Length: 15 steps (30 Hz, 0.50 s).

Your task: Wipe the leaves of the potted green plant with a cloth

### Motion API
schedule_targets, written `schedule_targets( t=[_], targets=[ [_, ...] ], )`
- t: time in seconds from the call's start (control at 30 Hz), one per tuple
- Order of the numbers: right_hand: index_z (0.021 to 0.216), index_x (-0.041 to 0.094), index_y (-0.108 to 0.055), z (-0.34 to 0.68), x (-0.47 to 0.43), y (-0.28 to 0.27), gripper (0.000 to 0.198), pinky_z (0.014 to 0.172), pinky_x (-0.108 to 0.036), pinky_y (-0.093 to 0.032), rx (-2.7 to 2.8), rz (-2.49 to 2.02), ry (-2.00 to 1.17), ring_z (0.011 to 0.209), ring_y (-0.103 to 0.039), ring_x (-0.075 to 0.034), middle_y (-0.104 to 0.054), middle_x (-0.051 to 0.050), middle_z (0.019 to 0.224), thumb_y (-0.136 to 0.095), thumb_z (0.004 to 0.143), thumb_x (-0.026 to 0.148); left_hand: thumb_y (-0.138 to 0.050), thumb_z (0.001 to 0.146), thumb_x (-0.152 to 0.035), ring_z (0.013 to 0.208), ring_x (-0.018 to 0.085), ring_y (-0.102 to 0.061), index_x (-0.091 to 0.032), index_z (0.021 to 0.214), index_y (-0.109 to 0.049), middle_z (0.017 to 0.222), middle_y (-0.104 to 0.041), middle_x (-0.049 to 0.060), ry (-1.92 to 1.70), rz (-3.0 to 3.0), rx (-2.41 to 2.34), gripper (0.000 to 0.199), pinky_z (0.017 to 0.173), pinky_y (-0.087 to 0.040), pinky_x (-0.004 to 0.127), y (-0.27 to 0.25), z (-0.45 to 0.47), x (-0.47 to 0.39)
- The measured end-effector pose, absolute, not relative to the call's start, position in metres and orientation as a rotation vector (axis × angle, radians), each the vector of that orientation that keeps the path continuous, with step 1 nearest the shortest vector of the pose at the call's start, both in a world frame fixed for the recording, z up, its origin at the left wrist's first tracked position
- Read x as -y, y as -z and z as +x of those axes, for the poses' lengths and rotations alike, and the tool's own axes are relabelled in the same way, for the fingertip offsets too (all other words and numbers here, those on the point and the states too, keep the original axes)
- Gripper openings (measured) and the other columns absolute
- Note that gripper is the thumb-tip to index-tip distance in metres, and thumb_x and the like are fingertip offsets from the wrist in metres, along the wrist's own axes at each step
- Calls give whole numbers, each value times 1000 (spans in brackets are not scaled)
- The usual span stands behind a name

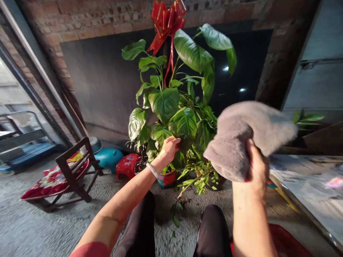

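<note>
A tall potted plant (164,103) with broad green leaves rises in front of me, a red ribbon bow (168,19) tied at its top. My left hand (169,148) is closed in a pinch at the edge of a large leaf (184,123) near the middle of the plant. To the right, my right hand (255,167) grips a bunched grey cloth (235,142), held up beside the leaves and apart from the pinched one. The cloth's far end is blurred. Below the leaves shows part of the pot (168,179).
At left stand a wooden chair (77,167) with a red cushion (57,178), a teal rounded object (108,158) and a red plastic stool (127,166). A dark panel (99,78) leans on the brick wall behind. A plastic-covered table (308,192) borders the right side.
</note>
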State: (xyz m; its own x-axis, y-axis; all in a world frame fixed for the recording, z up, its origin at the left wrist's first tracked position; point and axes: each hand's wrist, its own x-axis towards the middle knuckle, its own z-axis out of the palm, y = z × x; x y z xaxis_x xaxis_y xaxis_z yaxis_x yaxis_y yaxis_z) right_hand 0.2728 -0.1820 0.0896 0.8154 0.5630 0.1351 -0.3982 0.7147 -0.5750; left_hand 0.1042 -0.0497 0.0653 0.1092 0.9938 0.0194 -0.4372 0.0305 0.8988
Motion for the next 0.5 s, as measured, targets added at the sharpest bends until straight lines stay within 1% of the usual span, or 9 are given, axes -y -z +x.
schedule_targets(
  t=[0.07,0.13,0.2,0.27,0.33,0.4,0.43,0.5],
  targets=[
    [97,21,-84,258,161,-102,30,91,-28,-65,470,-622,-658,107,-78,-20,-87,-4,111,-94,69,29,-88,75,-13,52,9,-52,-21,63,-51,55,-53,-7,-1282,920,-779,40,56,-43,22,-66,114,56],
    [93,21,-83,244,140,-90,29,88,-29,-64,553,-750,-838,98,-77,-20,-87,-2,100,-93,69,33,-88,76,-14,50,9,-48,-22,62,-46,52,-47,-9,-1274,922,-792,44,54,-39,22,-64,118,59],
    [88,21,-82,235,132,-56,26,79,-32,-65,522,-881,-957,85,-77,-21,-85,-1,87,-91,67,36,-88,75,-15,50,8,-45,-23,62,-44,52,-44,-10,-1292,923,-835,47,53,-37,21,-59,112,58],
    [81,21,-82,234,141,-14,28,70,-35,-65,456,-977,-1007,75,-75,-23,-83,-2,80,-92,61,38,-88,74,-15,52,9,-45,-23,62,-43,53,-45,-9,-1322,916,-872,47,55,-38,22,-53,101,53],
    [77,22,-81,242,165,19,34,63,-37,-65,398,-1034,-1019,69,-75,-25,-83,-5,78,-95,52,39,-87,74,-16,55,10,-47,-23,62,-43,55,-46,-8,-1335,910,-894,46,57,-39,23,-47,90,46],
    [79,23,-82,254,189,31,39,61,-39,-65,364,-1061,-1011,66,-75,-26,-83,-4,77,-97,48,42,-87,74,-16,57,11,-49,-23,62,-42,56,-47,-8,-1334,905,-911,47,59,-40,24,-42,86,41],
    [83,25,-83,260,197,27,41,63,-40,-66,366,-1054,-992,67,-76,-27,-84,-4,80,-98,50,44,-87,73,-16,58,11,-51,-23,63,-42,57,-49,-7,-1332,906,-911,47,60,-41,24,-41,87,40],
    [94,27,-85,272,198,8,42,69,-39,-68,412,-973,-931,74,-79,-26,-86,-3,89,-97,59,46,-90,72,-17,60,12,-54,-23,63,-43,60,-53,-7,-1322,915,-887,47,63,-46,25,-41,97,39]
  ],
)
